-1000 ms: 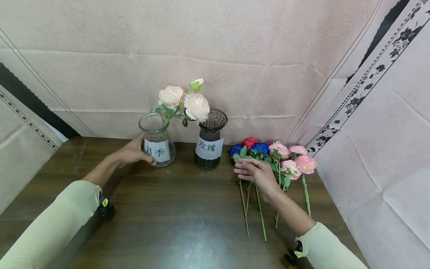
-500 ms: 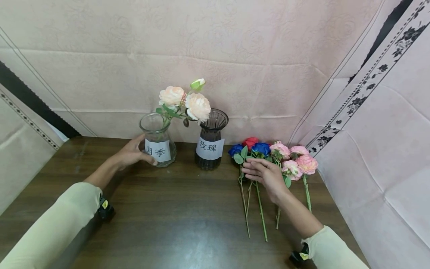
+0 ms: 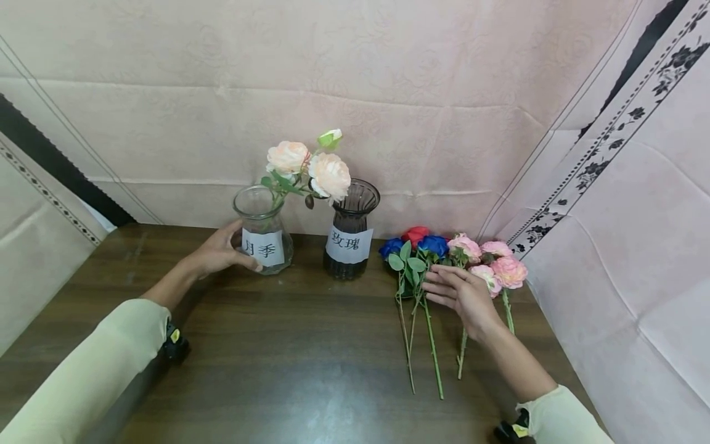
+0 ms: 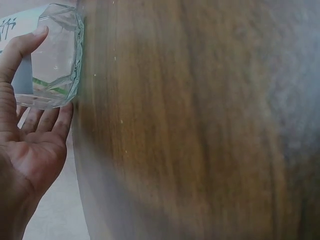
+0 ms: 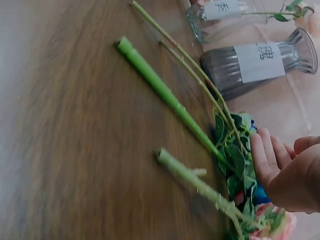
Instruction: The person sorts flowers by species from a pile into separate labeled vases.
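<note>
My left hand (image 3: 216,251) holds a clear glass vase (image 3: 287,250) low on its left side, thumb in front and fingers behind. A paper label is stuck on this vase, and a spray of cream flowers (image 3: 330,177) leans out of it to the right. My right hand (image 3: 465,297) is held over the flowers on the right, fingers extended and nothing in its grasp. Beneath and around it lie blue roses (image 3: 432,245), a red rose (image 3: 415,234) and pink flowers (image 3: 509,271), stems toward me. The right wrist view shows the fingers beside green leaves (image 5: 235,160).
A dark ribbed glass vase (image 3: 345,270) with a paper label stands upright right of the clear one, partly behind the cream blooms. All stand or lie on a brown wooden table (image 3: 288,364). Pale cloth (image 3: 222,92) hangs behind and at both sides.
My right hand has drifted to the right over the flowers, uncovering more leaves beside the blue roses. The left hand stays on the clear vase.
</note>
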Motion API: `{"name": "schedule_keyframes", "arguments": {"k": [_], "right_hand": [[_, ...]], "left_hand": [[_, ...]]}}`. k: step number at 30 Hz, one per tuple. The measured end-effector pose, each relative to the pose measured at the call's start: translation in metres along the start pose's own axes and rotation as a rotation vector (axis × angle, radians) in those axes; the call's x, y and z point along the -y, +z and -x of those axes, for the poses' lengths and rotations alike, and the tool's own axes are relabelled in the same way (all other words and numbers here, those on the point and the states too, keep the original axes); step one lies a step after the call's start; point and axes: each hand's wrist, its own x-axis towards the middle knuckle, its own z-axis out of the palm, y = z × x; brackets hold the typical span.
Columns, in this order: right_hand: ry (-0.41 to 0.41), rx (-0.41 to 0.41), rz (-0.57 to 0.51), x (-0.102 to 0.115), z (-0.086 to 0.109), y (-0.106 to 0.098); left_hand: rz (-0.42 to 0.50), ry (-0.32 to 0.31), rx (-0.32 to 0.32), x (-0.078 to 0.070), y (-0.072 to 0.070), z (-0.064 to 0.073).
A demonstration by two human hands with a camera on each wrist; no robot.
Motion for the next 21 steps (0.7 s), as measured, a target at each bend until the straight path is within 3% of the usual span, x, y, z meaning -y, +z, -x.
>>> {"name": "schedule_keyframes", "arguments": {"k": [10,17,21], "right_hand": [[0.009,-0.009,-0.011,-0.003,0.011,-0.031],[0.027,-0.032,-0.002,-0.005,0.018,-0.053],[0.043,-0.033,-0.005,-0.008,0.021,-0.064]], "left_hand": [[0.019,0.081,0.007,0.009,-0.002,-0.002],[-0.017,-0.018,-0.003,0.003,-0.002,-0.001],[-0.016,-0.031,-0.002,0.003,-0.001,-0.001]]}}
